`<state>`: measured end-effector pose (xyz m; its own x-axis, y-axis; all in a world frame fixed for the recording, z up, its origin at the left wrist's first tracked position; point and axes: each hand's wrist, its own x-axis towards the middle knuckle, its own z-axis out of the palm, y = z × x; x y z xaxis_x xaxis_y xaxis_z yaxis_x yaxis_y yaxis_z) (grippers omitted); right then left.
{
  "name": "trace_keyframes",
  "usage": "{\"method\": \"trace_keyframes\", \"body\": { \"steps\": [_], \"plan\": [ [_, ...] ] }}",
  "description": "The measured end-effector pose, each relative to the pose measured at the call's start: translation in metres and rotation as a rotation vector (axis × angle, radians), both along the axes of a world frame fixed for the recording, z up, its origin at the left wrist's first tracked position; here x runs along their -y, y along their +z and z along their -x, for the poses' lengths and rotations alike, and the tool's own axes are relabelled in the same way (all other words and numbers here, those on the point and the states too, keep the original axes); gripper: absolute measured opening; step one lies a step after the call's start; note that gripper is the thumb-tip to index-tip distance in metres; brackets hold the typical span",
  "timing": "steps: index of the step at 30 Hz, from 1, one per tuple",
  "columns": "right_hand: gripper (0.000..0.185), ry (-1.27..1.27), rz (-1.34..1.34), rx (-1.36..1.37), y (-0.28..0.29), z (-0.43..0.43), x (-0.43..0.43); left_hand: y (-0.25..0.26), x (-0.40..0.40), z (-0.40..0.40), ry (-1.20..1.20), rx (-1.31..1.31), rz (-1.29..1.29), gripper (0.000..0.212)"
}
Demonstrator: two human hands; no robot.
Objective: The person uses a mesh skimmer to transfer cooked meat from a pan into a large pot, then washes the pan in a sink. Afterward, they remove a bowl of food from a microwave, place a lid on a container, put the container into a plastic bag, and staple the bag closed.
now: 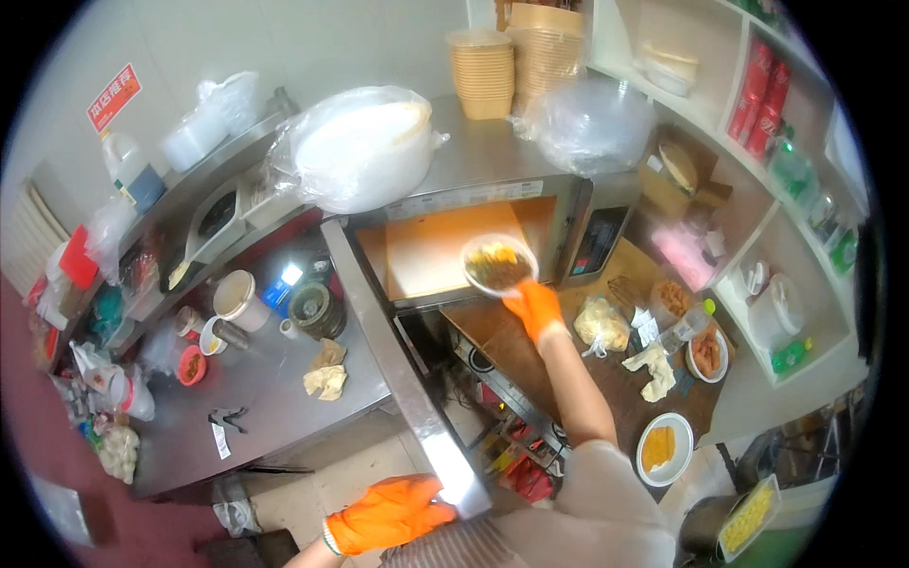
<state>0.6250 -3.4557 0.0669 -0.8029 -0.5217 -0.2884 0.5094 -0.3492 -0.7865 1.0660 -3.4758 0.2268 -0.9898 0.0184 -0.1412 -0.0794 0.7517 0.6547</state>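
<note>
My right hand [534, 309], in an orange glove, grips the near rim of a round white bowl [464, 264] of dark food with yellow pieces on top. The bowl is at the mouth of a lit microwave oven [454, 245]; I cannot tell whether any of it is past the opening. The microwave door [419, 397] stands wide open and points towards me. At its near end, my left hand [387, 515], also gloved in orange, has its fingers around the door's edge. Glare hides part of that corner.
Right of the microwave, a brown worktop [522, 351] bears a tied bag [602, 325], a plastic bottle [687, 328] and bowls of food. A steel table [277, 405] on the left carries a stone mortar [317, 312], a white tub [241, 299] and scissors-like black tongs [229, 419]. White shelves [753, 206] rise at right.
</note>
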Motion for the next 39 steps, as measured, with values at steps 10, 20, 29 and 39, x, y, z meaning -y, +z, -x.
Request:
{"method": "trace_keyframes", "body": {
  "steps": [10, 20, 29, 39],
  "plan": [
    [0.014, -0.571, -0.402, -0.305, 0.059, -0.127, -0.341, 0.001, -0.060, 0.234, 0.028, -0.001, 0.051, 0.076],
    [0.020, -0.585, -1.027, -0.749, 0.103, -0.230, -0.367, -0.035, -0.014, 0.479, 0.485, -0.175, 0.050, 0.049],
    [0.026, -0.261, -0.316, 0.013, 0.015, -0.226, -0.224, -0.140, 0.095, 0.199, 0.191, -0.171, 0.072, 0.075],
    [0.014, 0.709, -0.275, 0.042, -0.020, -0.362, 0.114, -0.199, 0.104, -0.456, 1.945, 0.503, -0.302, 0.061]
  ]
}}
